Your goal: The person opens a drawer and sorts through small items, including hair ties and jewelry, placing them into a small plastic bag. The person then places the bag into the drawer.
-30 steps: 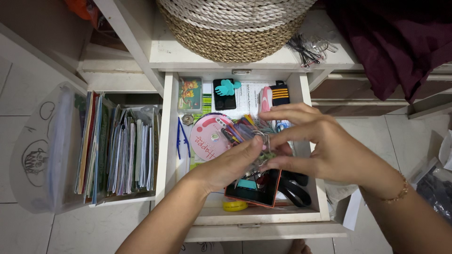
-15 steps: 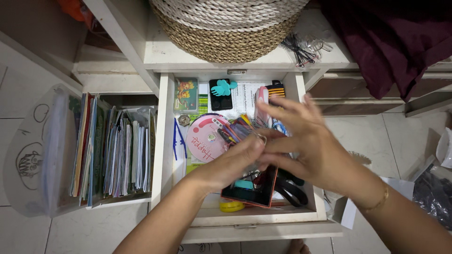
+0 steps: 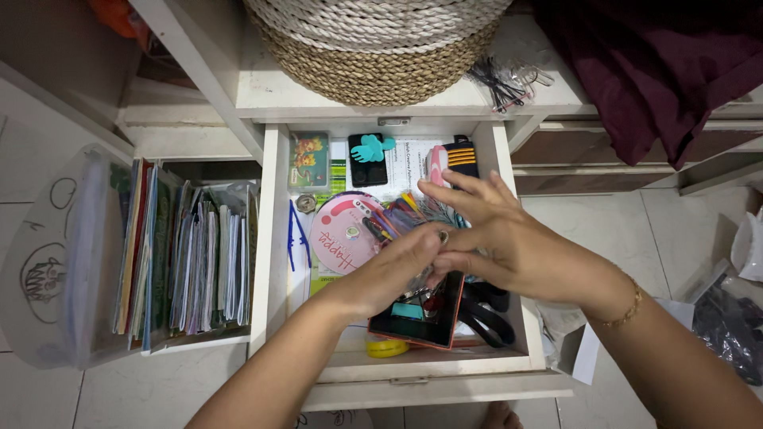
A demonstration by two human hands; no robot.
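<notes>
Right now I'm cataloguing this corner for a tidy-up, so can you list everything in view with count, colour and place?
drawer: one, white, pulled open, centre
disc: one, pink and white, drawer left
small box: one, orange with dark inside, drawer front
tape roll: one, yellow, drawer front edge
card pack: one, green, drawer back left
basket: one, woven tan and white, on top
cloth: one, dark maroon, upper right
books and folders: many, mixed colours, shelf at left
left hand: one, over drawer, fingers meeting the right hand's
right hand: one, over drawer, bracelet at wrist
</notes>
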